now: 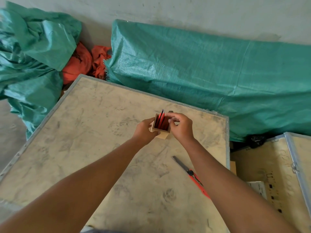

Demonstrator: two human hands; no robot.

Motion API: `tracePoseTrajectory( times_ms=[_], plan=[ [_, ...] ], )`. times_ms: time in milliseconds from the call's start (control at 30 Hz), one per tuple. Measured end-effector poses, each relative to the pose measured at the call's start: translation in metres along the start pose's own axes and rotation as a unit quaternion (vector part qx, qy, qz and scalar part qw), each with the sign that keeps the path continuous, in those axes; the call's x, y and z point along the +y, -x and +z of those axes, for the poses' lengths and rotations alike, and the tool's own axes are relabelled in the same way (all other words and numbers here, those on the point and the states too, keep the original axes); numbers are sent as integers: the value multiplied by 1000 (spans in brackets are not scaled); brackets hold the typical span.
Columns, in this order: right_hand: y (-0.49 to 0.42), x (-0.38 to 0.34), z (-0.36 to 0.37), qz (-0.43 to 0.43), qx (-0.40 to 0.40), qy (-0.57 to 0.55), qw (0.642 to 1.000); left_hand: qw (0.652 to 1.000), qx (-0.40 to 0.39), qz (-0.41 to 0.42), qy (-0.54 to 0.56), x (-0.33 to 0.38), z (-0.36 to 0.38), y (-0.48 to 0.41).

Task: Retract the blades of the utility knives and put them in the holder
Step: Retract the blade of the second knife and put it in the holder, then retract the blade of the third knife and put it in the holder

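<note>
Beside right arm (227,174), open-bladed knife (191,174) — tarps (202,64) behind

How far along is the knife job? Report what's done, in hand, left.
Done: red knives already stand in the wooden holder. In hand: the left hand steadies the holder while the right hand works at its rim. Left: one red knife lies on the board, blade still out.

knives (159,120) in holder (160,132) | holder on crate (84,132) | one knife (191,174) right-front of holder
</note>
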State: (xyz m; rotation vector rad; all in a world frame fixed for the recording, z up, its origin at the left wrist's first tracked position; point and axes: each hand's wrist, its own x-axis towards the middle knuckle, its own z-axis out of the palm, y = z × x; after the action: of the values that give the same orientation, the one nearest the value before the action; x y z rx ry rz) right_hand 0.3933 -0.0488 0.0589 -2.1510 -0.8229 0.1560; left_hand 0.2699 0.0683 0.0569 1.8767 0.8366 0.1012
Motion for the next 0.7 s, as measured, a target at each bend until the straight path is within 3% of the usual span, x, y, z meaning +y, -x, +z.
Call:
tracePoseTrajectory(
  times_ms=[233,567,700],
  plan=[
    [45,22,-42,45,9,-24,999,994,81,47,53,14,23,56],
    [148,106,-74,221,-100,-27,970,992,-1,97,-83,-13,123,69],
    [170,126,-68,218,-142,-4,966,980,-35,99,-172,-27,153,52]
  ],
)
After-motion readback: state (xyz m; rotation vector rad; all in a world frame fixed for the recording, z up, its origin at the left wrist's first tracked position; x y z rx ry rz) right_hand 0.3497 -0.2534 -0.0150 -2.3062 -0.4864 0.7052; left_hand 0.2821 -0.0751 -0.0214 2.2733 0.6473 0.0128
